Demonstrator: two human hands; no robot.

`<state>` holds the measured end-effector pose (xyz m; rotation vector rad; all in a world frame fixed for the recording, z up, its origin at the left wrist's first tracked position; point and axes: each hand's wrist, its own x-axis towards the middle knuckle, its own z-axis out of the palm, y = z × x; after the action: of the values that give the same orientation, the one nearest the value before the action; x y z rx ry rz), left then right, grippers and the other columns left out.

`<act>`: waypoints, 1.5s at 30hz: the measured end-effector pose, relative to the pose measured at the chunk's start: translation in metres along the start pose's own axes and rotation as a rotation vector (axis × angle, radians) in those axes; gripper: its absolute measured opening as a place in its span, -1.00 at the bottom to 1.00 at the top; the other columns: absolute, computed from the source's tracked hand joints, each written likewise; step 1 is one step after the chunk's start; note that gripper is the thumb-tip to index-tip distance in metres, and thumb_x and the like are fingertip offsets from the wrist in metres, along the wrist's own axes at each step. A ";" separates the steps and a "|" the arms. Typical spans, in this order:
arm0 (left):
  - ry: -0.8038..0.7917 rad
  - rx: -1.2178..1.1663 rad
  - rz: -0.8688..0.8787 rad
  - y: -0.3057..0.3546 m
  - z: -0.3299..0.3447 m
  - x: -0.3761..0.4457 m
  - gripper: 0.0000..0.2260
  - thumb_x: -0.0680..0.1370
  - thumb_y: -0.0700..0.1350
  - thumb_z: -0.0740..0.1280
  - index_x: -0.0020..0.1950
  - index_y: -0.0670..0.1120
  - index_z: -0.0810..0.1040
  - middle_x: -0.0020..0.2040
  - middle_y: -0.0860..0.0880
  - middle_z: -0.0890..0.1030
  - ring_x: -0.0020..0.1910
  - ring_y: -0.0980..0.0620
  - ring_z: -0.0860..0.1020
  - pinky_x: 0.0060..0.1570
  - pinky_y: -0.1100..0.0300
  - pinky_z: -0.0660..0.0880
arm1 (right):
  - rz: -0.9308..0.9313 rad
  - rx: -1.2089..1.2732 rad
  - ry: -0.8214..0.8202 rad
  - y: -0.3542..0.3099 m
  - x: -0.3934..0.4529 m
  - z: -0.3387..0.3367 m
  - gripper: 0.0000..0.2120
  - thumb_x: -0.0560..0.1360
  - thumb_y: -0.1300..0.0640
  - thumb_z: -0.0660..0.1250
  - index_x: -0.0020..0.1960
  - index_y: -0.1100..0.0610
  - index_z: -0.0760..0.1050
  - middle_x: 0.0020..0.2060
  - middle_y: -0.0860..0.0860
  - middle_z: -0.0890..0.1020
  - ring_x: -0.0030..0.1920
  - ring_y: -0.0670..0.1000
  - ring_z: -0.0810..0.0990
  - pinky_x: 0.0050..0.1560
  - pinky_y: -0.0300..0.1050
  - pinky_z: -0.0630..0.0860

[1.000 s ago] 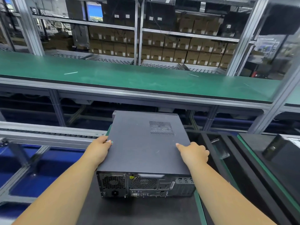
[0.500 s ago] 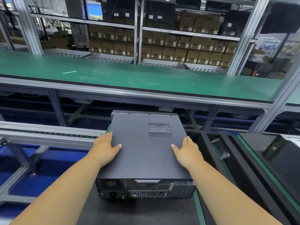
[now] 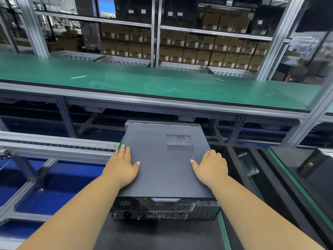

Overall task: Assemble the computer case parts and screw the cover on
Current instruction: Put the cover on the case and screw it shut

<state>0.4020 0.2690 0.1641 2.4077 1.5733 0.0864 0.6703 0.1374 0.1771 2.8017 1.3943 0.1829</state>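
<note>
Our left hand point(image 3: 122, 168) and right hand point(image 3: 210, 169) lie flat, fingers straight, on the dark grey metal cover point(image 3: 162, 163). We should press evenly and slide it fully home before screwing.

Dark grey, matte flat metal cover point(image 3: 162, 159) of the computer case, broken by a rectangular patch of fine perforated dots point(image 3: 180, 143) and a few pale scuff flecks. Black rear panel point(image 3: 164, 207) below it, patterned with honeycomb mesh grilles and small silver and blue port spots, plus one tiny yellow-green mark. Black mat desk point(image 3: 158, 235) with a green edge strip. Long green conveyor belt point(image 3: 162, 83) behind, streaked with two thin white lines, framed in silver-grey aluminium. Brown cardboard boxes point(image 3: 207, 51) with white labels in rows on the shelves. Deep blue floor point(image 3: 59, 179) at left. Bright blue screen point(image 3: 106, 7) at top.
</note>
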 end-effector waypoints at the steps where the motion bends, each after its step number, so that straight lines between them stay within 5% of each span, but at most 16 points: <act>1: 0.011 -0.023 -0.005 0.001 -0.001 0.000 -0.33 0.62 0.21 0.03 0.61 -0.09 -0.12 0.61 -0.05 -0.15 0.58 -0.07 -0.07 0.53 0.06 -0.05 | 0.004 0.004 0.002 0.000 0.003 -0.001 -0.27 0.55 -0.39 0.02 0.38 0.20 0.37 0.27 0.11 0.46 0.25 0.13 0.44 0.23 0.01 0.39; 5: 0.124 -0.275 -0.068 0.000 -0.006 0.002 -0.46 0.58 0.11 0.23 0.50 -0.07 0.22 0.51 -0.05 0.19 0.38 -0.11 0.34 0.26 -0.01 0.37 | 0.081 0.196 -0.071 0.004 0.018 0.001 -0.26 0.57 -0.35 0.06 0.50 0.19 0.18 0.38 0.17 0.34 0.29 0.20 0.44 0.23 0.08 0.41; 8: 0.129 -0.560 -0.234 -0.003 -0.008 0.005 -0.43 0.52 0.08 0.36 0.44 -0.04 0.24 0.36 -0.05 0.38 0.20 -0.13 0.49 0.05 0.06 0.42 | 0.150 0.318 -0.207 0.006 0.026 0.008 -0.22 0.60 -0.33 -0.02 0.62 0.08 -0.17 0.52 0.17 0.21 0.40 0.24 0.38 0.27 0.13 0.41; 12: 0.045 -0.618 -0.332 -0.004 -0.010 0.011 -0.52 0.49 0.12 0.39 0.33 -0.06 0.45 0.21 -0.07 0.59 0.15 -0.13 0.55 0.10 0.04 0.49 | 0.192 0.276 -0.169 0.002 0.030 0.011 -0.22 0.61 -0.33 -0.04 0.62 0.11 -0.16 0.48 0.19 0.29 0.37 0.24 0.41 0.23 0.11 0.43; 17: 0.047 -0.621 -0.378 -0.005 -0.011 0.013 -0.48 0.47 0.17 0.40 0.31 -0.06 0.39 0.18 -0.06 0.56 0.09 -0.12 0.54 0.00 0.04 0.48 | 0.230 0.201 -0.163 -0.003 0.037 0.011 -0.24 0.62 -0.30 -0.05 0.60 0.19 -0.03 0.43 0.19 0.36 0.33 0.22 0.46 0.19 0.06 0.44; 22: 0.056 -0.674 -0.366 -0.008 -0.008 0.011 -0.48 0.44 0.17 0.43 0.26 -0.03 0.38 0.14 -0.04 0.57 0.01 -0.10 0.56 -0.01 0.02 0.52 | 0.234 0.253 -0.104 0.000 0.038 0.015 -0.38 0.60 -0.30 0.03 0.35 0.20 0.26 0.25 0.18 0.48 0.18 0.22 0.53 -0.02 0.03 0.38; 28: 0.065 -0.676 -0.288 -0.008 -0.010 -0.005 -0.47 0.46 0.24 0.38 0.29 -0.04 0.43 0.19 -0.04 0.56 0.08 -0.12 0.55 0.08 -0.02 0.52 | 0.219 0.421 -0.241 0.016 0.018 0.000 -0.11 0.49 -0.49 0.03 0.49 0.21 0.22 0.39 0.14 0.40 0.25 0.20 0.50 -0.04 0.01 0.42; 31: 0.023 -0.743 -0.229 -0.012 -0.011 -0.027 -0.45 0.40 0.31 0.41 0.25 0.05 0.41 0.14 0.07 0.54 0.06 -0.03 0.51 0.00 0.06 0.45 | 0.202 0.697 -0.390 0.035 -0.010 -0.006 -0.02 0.35 -0.52 0.25 0.52 0.13 0.21 0.39 0.02 0.44 0.27 0.14 0.51 0.10 0.02 0.46; 34: -0.048 -0.814 -0.161 -0.021 -0.009 -0.056 -0.32 0.25 0.28 0.54 0.29 0.14 0.42 0.15 0.20 0.57 0.15 0.07 0.55 0.13 0.12 0.47 | 0.117 0.936 -0.418 0.051 -0.035 -0.002 -0.04 0.14 -0.38 0.55 0.40 0.00 0.33 0.22 -0.14 0.55 0.18 -0.03 0.58 0.25 0.03 0.50; 36: -0.070 -0.847 -0.136 -0.026 -0.004 -0.073 -0.35 0.20 0.20 0.61 0.21 0.17 0.44 0.04 0.31 0.60 0.07 0.23 0.56 0.00 0.27 0.47 | 0.017 1.032 -0.436 0.056 -0.048 0.004 -0.10 0.14 -0.23 0.64 0.38 -0.05 0.38 0.21 -0.16 0.59 0.18 -0.09 0.59 0.28 -0.01 0.49; 38: -0.042 -0.837 -0.113 -0.027 0.002 -0.087 -0.34 0.20 0.15 0.63 0.19 0.20 0.38 0.00 0.35 0.54 0.00 0.34 0.51 -0.14 0.36 0.40 | -0.080 1.077 -0.451 0.060 -0.058 0.007 -0.22 0.17 -0.10 0.67 0.33 -0.19 0.44 0.16 -0.23 0.62 0.13 -0.17 0.62 0.17 -0.15 0.54; 41: 0.042 -0.789 -0.113 -0.027 0.009 -0.100 -0.31 0.25 0.14 0.61 0.27 0.25 0.34 0.01 0.34 0.48 0.03 0.20 0.52 -0.10 0.28 0.40 | -0.205 1.091 -0.480 0.068 -0.071 0.002 -0.37 0.23 0.05 0.64 0.13 -0.40 0.45 0.01 -0.44 0.60 0.00 -0.33 0.62 -0.13 -0.41 0.54; 45: 0.125 -0.756 -0.113 -0.025 0.017 -0.107 -0.35 0.31 0.18 0.55 0.34 0.20 0.39 0.01 0.35 0.50 0.01 0.21 0.50 -0.13 0.30 0.38 | -0.163 1.008 -0.373 0.074 -0.079 0.005 -0.40 0.27 -0.05 0.62 0.13 -0.37 0.36 0.01 -0.49 0.50 0.01 -0.39 0.52 -0.08 -0.36 0.40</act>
<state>0.3388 0.1783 0.1514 1.7432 1.3807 0.6857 0.6824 0.0296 0.1688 3.0337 1.9513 -1.3168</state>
